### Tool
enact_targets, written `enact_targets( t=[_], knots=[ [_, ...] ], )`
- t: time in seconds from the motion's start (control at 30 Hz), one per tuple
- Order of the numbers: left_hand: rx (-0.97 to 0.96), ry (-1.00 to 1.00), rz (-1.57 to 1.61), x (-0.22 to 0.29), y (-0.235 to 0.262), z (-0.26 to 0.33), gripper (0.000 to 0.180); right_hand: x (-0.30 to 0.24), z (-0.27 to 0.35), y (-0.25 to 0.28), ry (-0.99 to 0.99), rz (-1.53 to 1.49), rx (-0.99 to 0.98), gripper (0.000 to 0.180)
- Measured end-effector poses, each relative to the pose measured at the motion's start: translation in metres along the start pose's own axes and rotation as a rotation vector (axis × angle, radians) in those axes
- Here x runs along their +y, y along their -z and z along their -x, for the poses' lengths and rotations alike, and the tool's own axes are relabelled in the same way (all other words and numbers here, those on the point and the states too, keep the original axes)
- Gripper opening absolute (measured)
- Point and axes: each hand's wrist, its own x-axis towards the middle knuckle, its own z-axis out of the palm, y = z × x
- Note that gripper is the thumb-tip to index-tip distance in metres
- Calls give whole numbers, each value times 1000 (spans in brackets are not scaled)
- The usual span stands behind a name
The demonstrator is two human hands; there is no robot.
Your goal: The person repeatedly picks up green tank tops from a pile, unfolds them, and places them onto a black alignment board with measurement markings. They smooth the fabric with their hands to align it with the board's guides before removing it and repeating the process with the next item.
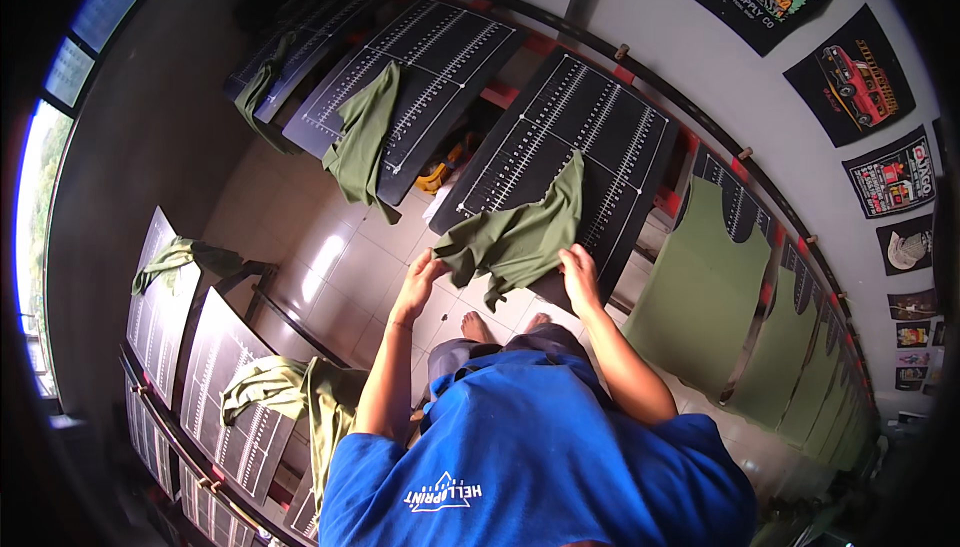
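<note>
An olive green shirt [520,232] lies crumpled over the near end of a black board with white ruled lines [580,137]. My left hand [420,282] grips the shirt's hem at its left corner. My right hand [578,272] holds the hem at the right side, at the board's near edge. The upper part of the shirt runs up the board in a point.
More ruled black boards stand around, some draped with loose green shirts [365,132] [270,387], others to the right with shirts pulled flat [700,287]. Dark printed shirts [850,77] hang on the white wall. The floor [340,257] below is tiled; bare feet [478,327] show.
</note>
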Motion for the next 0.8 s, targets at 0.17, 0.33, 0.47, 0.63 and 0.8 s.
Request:
enact_targets(
  t=[0.17,0.33,0.47,0.63,0.8],
  knots=[
    [-189,-269,62,139,-28,-45,60,-59,33,30,-8,-522,50,11],
    [-284,-454,246,270,-96,-153,27,-172,-4,70,328,-847,195,26],
    [-23,-365,-51,235,-102,-181,74,-153,-26,108,186,-777,-39,49],
    [-246,155,-688,64,-72,-105,70,7,-18,129,83,-69,490,24],
    [-80,431,-341,98,-58,-57,60,-71,22,22,149,24,-198,22]
  ],
)
